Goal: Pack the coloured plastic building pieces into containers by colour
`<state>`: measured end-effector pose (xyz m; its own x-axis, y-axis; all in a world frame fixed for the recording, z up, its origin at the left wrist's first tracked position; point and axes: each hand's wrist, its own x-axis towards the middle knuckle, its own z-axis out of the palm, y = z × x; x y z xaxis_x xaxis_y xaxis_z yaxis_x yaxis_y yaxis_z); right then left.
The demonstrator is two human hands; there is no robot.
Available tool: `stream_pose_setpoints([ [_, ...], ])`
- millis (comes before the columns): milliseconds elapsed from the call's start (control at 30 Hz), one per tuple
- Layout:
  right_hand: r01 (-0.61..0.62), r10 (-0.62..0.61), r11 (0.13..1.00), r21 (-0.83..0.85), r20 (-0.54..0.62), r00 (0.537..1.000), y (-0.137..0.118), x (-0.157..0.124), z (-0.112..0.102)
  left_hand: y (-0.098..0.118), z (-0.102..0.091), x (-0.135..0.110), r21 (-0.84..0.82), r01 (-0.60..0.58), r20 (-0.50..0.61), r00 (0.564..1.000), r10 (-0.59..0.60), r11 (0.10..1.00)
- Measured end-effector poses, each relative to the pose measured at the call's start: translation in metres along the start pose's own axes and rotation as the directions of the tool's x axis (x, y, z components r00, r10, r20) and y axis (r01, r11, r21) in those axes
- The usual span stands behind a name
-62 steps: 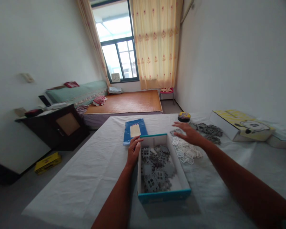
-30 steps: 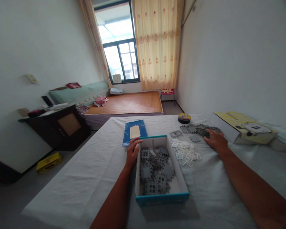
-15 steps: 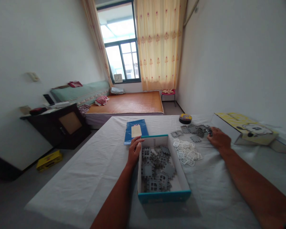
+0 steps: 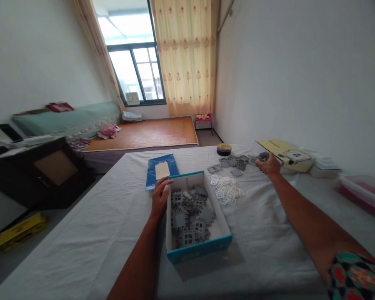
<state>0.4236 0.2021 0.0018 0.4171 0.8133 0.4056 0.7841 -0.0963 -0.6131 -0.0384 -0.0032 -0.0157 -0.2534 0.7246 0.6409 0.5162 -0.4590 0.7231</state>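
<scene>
A teal-edged open box stands on the white-covered table, with several grey notched plastic building pieces lying loose inside it. My left hand grips the box at its far left corner, fingers over the rim. Farther off to the right, my right hand is closed on grey building pieces beside the yellow box. More grey pieces lie in a loose cluster left of that hand. Nearer the box is a heap of white openwork pieces.
A blue booklet lies behind my left hand. A round black-and-yellow tin sits at the table's far edge. On the right are a yellow cartoon box, stacked white items and a pink-and-clear container.
The view has swung right, bringing the pink container into sight. My right hand has shifted slightly away from the grey cluster, still holding pieces. My left hand stays on the box.
</scene>
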Motion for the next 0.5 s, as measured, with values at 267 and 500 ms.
stream_pose_setpoints([
  [267, 0.317, -0.628, 0.622, 0.716, 0.214, 0.748, -0.167, -0.125, -0.059, 0.002, 0.000, 0.001, 0.005, 0.017, -0.003, 1.000, -0.017, 1.000],
  [500, 0.540, -0.902, 0.421, 0.729, 0.396, 0.169, -0.211, -0.227, -0.034, 0.002, -0.001, -0.001, 0.003, 0.039, 0.011, 0.999, -0.039, 0.999],
])
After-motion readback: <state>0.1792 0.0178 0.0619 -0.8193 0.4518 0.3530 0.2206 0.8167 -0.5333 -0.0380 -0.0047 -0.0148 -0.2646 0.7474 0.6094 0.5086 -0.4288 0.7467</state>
